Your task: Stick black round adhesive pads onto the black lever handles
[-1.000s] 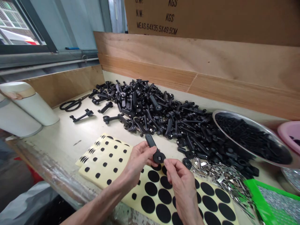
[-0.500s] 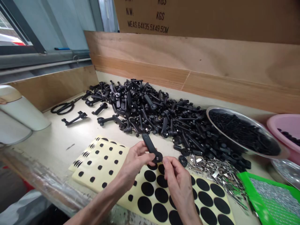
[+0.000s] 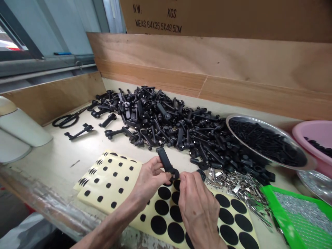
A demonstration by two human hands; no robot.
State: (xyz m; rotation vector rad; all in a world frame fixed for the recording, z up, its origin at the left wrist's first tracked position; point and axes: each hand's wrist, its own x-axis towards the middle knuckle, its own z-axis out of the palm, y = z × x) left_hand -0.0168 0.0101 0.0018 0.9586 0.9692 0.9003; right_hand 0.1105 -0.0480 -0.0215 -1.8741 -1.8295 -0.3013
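My left hand (image 3: 146, 181) grips a black plastic arm-shaped part (image 3: 164, 158) between thumb and fingers. The part's long end points up and away; its round end, with a small light spot near my thumb, faces my right hand. Beside that round end, my right hand (image 3: 199, 205) is closed in a pinch, its back turned up. Whatever its fingertips hold is hidden. Under both hands lie cream sticker sheets (image 3: 111, 184), dotted with small black pads on the left and large black round pads (image 3: 158, 224) on the right.
A heap of black plastic parts (image 3: 155, 117) spreads behind my hands. To the right are small metal pieces (image 3: 237, 188), a steel bowl (image 3: 287, 166), a pink basin (image 3: 310, 133) and a green tray (image 3: 293, 224). Scissors (image 3: 66, 120) lie left, near white containers (image 3: 28, 126).
My right hand has rolled over, its back now facing up, with its fingertips still at the part's round end. My left hand keeps its hold. The whole view has shifted slightly.
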